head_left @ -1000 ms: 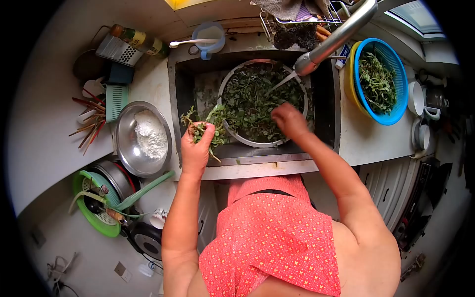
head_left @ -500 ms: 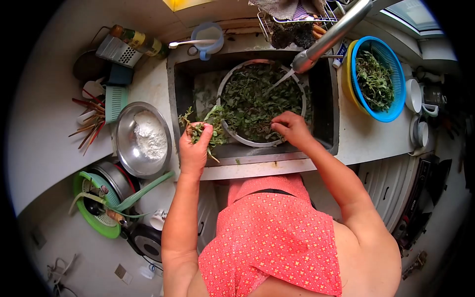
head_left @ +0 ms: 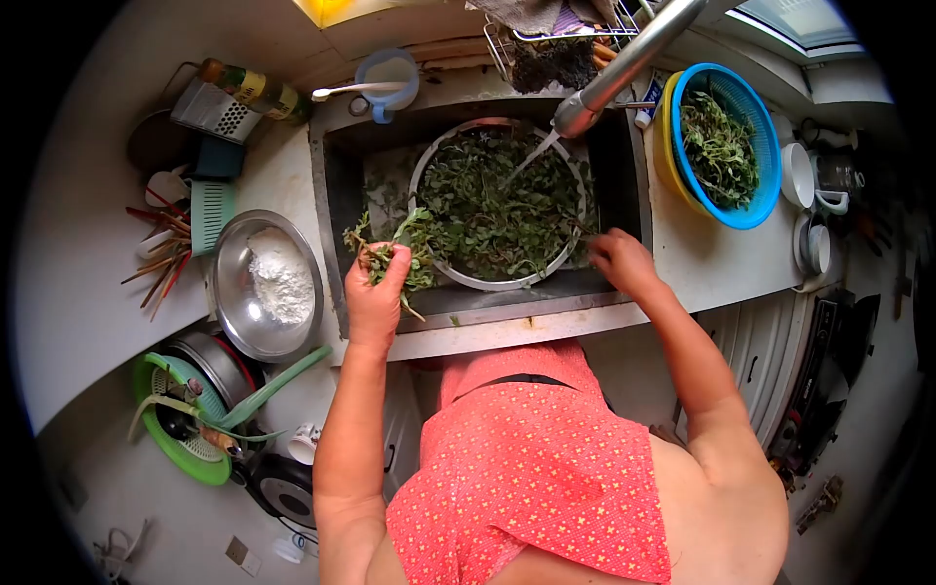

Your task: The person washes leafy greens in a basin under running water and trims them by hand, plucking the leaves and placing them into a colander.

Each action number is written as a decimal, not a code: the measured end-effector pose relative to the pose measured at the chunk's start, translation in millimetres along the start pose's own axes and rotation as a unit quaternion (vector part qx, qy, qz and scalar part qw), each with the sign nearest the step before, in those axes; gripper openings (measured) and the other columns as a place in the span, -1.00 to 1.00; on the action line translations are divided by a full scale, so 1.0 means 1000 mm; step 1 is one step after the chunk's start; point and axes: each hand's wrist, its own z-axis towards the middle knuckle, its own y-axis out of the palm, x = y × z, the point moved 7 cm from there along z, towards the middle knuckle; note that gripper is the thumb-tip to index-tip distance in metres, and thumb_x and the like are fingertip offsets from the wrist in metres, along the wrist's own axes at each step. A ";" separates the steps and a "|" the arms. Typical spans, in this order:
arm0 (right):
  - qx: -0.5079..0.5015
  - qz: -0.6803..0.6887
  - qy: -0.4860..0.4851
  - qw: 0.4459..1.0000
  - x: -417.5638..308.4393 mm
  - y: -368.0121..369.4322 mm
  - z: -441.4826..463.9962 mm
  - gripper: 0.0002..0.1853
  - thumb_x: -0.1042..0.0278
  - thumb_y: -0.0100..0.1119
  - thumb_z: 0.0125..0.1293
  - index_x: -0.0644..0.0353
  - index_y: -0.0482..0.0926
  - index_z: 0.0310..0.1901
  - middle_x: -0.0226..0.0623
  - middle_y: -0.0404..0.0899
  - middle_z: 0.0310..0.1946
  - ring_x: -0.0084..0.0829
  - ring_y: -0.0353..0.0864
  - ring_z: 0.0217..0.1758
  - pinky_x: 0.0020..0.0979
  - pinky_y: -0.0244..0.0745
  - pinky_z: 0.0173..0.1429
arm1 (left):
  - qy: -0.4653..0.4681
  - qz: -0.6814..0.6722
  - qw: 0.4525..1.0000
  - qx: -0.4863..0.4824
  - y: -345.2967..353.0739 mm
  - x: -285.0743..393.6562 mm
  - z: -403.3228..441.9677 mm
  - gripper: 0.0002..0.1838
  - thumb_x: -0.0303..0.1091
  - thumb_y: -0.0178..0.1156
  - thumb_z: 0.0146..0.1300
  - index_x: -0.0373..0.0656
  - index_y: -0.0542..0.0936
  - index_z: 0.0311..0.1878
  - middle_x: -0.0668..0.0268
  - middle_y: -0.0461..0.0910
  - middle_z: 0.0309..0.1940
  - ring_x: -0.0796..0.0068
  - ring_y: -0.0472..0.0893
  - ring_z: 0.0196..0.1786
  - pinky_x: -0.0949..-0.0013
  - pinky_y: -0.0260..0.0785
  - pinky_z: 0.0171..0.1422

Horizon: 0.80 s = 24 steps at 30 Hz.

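Sprigs pinched beside a basin of greens

The left hand (head_left: 375, 292), thumb against fingers, pinches a bunch of sprigs (head_left: 417, 234) over the sink (head_left: 487, 311), just left of the basin (head_left: 502, 285). The right hand (head_left: 624, 263) is near the basin's right rim, fingers curled; whether they grip anything I cannot tell. Leafy greens (head_left: 497, 210) fill the round basin, which sits in the sink. Beyond, the tap (head_left: 582, 112) sends a thin stream (head_left: 531, 161) into it. A blue basket (head_left: 770, 146) of greens stands on the worktop (head_left: 682, 244) at right.
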 end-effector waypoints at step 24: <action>-0.045 -0.117 -0.024 0.992 -0.003 0.063 0.076 -0.81 0.28 0.20 0.16 0.23 0.51 -0.33 -0.08 0.61 -0.31 -0.02 0.60 -0.21 -0.16 0.47 -0.19 | -0.016 -0.015 1.000 0.009 -0.001 -0.004 -0.009 -0.90 -0.37 0.26 0.25 -0.17 0.58 -0.23 0.50 0.55 -0.37 0.71 0.47 -0.30 0.58 0.32 -0.15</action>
